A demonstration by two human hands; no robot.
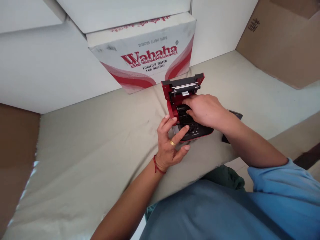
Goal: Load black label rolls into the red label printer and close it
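A small red and black label printer (193, 132) stands on the cloth, its lid (183, 87) raised. A dark roller and a bright metal bar show inside the lid. My left hand (170, 144) lies at the printer's left front corner, fingers spread, one fingertip on the black front panel. My right hand (203, 108) reaches from the right into the compartment below the lid. Its index finger and thumb are bent and apart, touching the inside; the other fingers are hidden, and I make out nothing between them. A flat black object (236, 114) lies partly beneath my right forearm.
Behind the printer stands a white and red Wahaha water carton (150, 60), close to white boxes (70, 76). A brown carton (282, 43) is at the back right, and a brown cardboard panel (18, 160) at the left. A beige cloth (95, 150) covers the work surface.
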